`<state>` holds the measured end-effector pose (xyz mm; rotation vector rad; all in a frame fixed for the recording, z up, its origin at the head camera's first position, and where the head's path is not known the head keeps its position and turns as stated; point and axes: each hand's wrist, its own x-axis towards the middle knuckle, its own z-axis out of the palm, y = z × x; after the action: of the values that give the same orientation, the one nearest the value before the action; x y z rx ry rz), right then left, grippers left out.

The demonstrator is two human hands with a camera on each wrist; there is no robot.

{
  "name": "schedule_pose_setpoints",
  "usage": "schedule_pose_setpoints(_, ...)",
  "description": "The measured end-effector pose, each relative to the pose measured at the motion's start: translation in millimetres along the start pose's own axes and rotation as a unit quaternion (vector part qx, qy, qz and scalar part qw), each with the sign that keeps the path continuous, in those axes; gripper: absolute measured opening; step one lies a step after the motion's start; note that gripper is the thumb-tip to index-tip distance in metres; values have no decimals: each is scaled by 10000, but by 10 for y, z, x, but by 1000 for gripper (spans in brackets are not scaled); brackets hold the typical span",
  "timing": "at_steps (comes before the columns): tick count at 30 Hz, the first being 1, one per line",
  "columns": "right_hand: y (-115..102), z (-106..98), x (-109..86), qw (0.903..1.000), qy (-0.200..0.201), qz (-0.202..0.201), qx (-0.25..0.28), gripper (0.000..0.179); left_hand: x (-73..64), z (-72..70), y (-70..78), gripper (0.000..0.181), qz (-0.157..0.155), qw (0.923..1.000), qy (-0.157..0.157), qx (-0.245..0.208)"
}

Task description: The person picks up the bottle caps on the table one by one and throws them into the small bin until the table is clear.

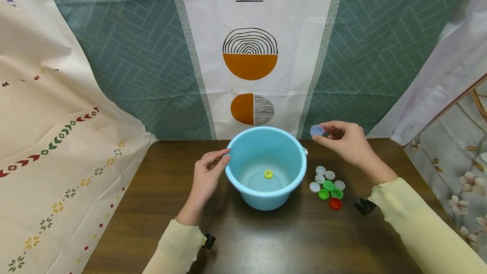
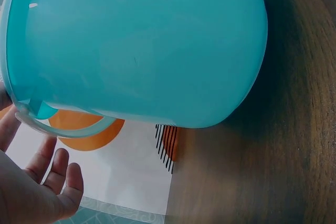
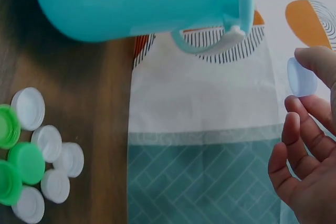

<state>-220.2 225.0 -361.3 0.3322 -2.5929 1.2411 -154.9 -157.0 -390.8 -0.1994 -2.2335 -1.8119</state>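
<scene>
A light blue plastic bucket (image 1: 266,200) stands on the table, with one yellow bottle cap (image 1: 268,174) on its bottom. My left hand (image 1: 207,172) pinches the bucket's left rim between thumb and fingers; in the left wrist view the other fingers (image 2: 71,182) spread below the rim, near the bucket's handle (image 2: 79,129). To the right of the bucket and above the table, my right hand (image 1: 344,138) pinches a pale blue bottle cap (image 1: 316,130) between thumb and fingertips. The right wrist view shows this cap (image 3: 302,77) on edge.
Right of the bucket lies a cluster of loose caps: several white caps (image 1: 320,170), several green caps (image 1: 328,186) and a red cap (image 1: 335,204). Behind the dark wooden table (image 1: 175,160) hangs a patterned cloth (image 1: 258,20). Light cloth (image 1: 68,138) borders the left side.
</scene>
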Motion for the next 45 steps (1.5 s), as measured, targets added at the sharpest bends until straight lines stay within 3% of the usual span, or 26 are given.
schedule_pose_setpoints(19, -373, 234, 129, 9974, -332, -492, 403, 39, 11, 8, 5, 26, 31, 10000, 23, -13)
schedule_pose_setpoints(34, -583, 436, 141, 9912, -859, -668, 752, 37, 9, 19, 4, 26, 17, 9999, 74, -121)
schedule_pose_setpoints(45, -693, 623, 150, 9880, -965, -917, 782, 36, 10, 22, -13, 27, 36, 9999, 61, -144)
